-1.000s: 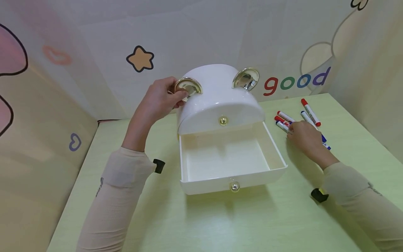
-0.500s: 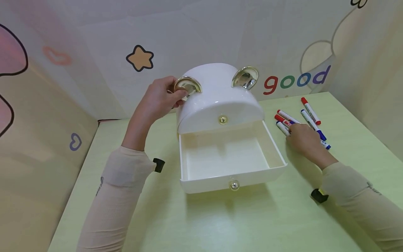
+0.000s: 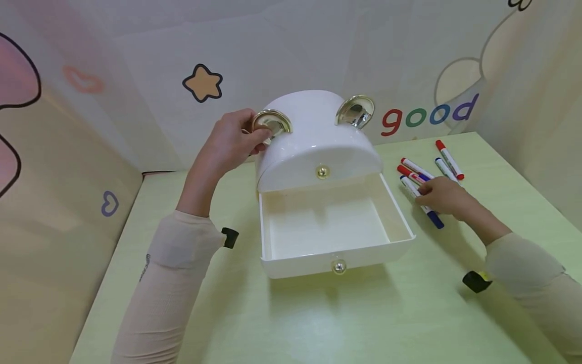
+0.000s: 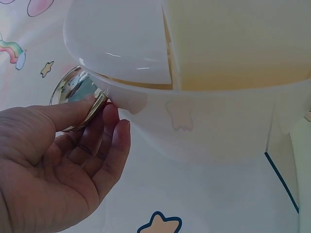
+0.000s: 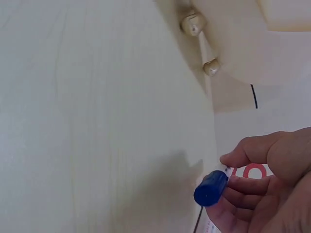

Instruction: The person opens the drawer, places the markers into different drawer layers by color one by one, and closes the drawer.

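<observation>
A white drawer box with two gold ear-shaped pieces stands on the table, its lower drawer pulled out and bare inside. My left hand pinches the left gold ear between thumb and fingers; the left wrist view shows the thumb across the ear. To the right of the box my right hand pinches a white marker with a blue cap. In the right wrist view that blue cap points toward the camera. How far the marker is off the table I cannot tell.
Several other markers lie close around the right hand, among them a red-capped one at the back and a red-and-white one. A printed wall covering stands behind the table.
My right hand has tilted and its wrist has shifted to the right. The blue-capped end of the pinched marker now shows below the fingers. The left hand holds still on the ear.
</observation>
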`<move>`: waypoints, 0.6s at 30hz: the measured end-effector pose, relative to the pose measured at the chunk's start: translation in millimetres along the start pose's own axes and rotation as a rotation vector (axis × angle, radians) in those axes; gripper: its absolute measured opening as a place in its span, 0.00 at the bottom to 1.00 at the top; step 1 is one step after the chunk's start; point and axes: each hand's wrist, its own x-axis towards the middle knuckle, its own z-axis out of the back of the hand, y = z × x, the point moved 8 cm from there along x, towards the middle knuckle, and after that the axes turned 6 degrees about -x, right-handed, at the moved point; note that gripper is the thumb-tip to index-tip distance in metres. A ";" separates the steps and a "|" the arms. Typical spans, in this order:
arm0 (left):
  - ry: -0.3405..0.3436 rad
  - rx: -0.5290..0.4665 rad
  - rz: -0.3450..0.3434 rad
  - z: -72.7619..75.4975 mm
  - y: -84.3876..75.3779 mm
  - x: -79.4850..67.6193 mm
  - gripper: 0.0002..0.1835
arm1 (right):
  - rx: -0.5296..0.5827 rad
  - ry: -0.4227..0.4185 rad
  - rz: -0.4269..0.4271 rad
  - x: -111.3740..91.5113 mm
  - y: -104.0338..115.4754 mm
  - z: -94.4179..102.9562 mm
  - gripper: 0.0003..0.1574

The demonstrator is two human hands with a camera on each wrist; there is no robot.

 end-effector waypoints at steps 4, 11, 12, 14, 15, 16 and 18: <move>0.001 -0.006 0.001 0.1 -0.1 -0.1 0.07 | 0.098 0.058 0.004 -12.6 4.1 3.1 0.28; 0.002 0.004 -0.005 0.3 -0.6 -0.5 0.07 | 0.128 0.114 0.034 -34.1 15.0 12.8 0.33; 0.002 0.004 -0.008 0.2 -1.0 -0.5 0.07 | 0.126 0.122 0.040 -37.5 17.1 14.7 0.34; 0.001 0.006 -0.013 0.2 -1.5 -0.4 0.07 | 0.124 0.136 0.050 -44.3 21.7 18.7 0.34; 0.000 0.008 -0.014 0.4 -1.9 -0.5 0.07 | 0.127 0.143 0.054 -47.7 24.2 20.8 0.34; 0.000 0.008 -0.015 0.5 -2.0 -0.6 0.07 | 0.128 0.147 0.058 -50.9 26.7 23.0 0.34; -0.001 0.009 -0.015 0.8 -2.7 -0.9 0.07 | 0.131 0.150 0.066 -57.3 31.5 27.7 0.33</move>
